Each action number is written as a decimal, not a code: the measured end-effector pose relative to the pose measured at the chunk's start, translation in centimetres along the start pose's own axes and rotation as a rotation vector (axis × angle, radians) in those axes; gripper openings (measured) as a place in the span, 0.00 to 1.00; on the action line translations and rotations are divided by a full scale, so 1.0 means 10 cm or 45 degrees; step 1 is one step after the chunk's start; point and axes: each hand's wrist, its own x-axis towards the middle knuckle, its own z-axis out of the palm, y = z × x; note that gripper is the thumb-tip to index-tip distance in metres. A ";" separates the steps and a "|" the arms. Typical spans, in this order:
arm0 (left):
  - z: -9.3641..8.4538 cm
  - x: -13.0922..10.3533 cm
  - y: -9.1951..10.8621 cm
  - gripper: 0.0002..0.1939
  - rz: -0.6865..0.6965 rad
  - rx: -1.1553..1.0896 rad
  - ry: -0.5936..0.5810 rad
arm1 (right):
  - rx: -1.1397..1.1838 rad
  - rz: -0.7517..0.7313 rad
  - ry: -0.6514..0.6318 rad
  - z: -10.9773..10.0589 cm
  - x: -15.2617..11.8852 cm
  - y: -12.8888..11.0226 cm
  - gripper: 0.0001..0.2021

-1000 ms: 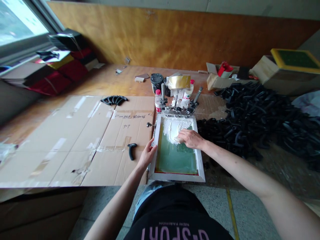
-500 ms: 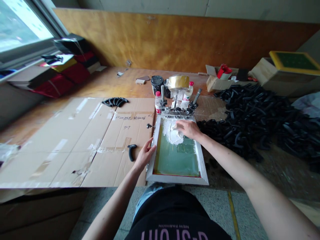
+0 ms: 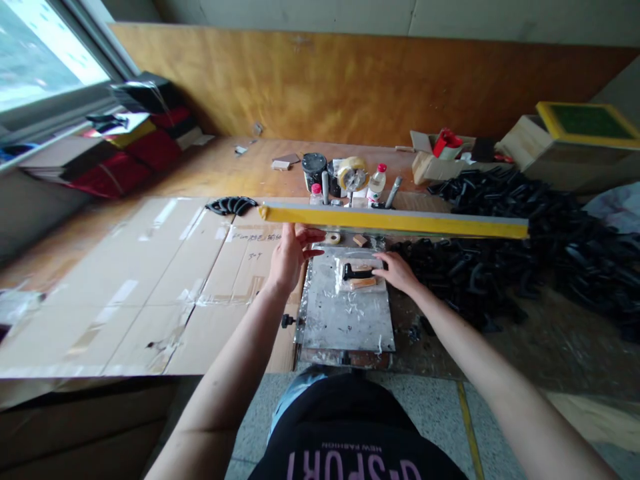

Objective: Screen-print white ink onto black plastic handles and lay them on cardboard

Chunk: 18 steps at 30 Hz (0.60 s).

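My left hand [image 3: 291, 259] is raised with its fingers apart, just below the left part of a screen frame [image 3: 395, 220]; whether it touches the frame is unclear. That frame is tilted up and seen edge-on as a long yellow and grey bar. Under it lies a grey metal plate [image 3: 345, 317]. Near the plate's back, a black curved part [image 3: 356, 272] rests between tan blocks on a small pad. The fingertips of my right hand [image 3: 393, 270] pinch the right end of this part. My left forearm mostly hides another black part on the cardboard.
A flattened cardboard sheet [image 3: 150, 280] covers the left side, with several black parts [image 3: 231, 205] at its back. To the right is a large heap of black parts [image 3: 465, 273]. Behind the frame stand a black tub [image 3: 314, 170], a tape roll [image 3: 353, 175] and a bottle [image 3: 377, 183].
The screen frame, flat before, has swung up and uncovered the plate. My right hand has left the white paste on the screen and is at the black part. My left hand has moved up and forward.
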 end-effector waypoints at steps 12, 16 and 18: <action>0.04 -0.88 -1.23 0.15 -0.921 -0.238 0.026 | -0.028 -0.445 -0.202 0.30 -0.57 -1.08 0.09; -0.76 -0.72 -1.18 0.17 -0.825 0.098 0.331 | -0.065 -0.258 -0.043 0.09 -0.64 -0.49 0.14; -1.32 -0.67 -1.20 0.20 -0.803 0.467 0.525 | -0.268 0.128 0.096 -0.07 -0.65 0.09 0.14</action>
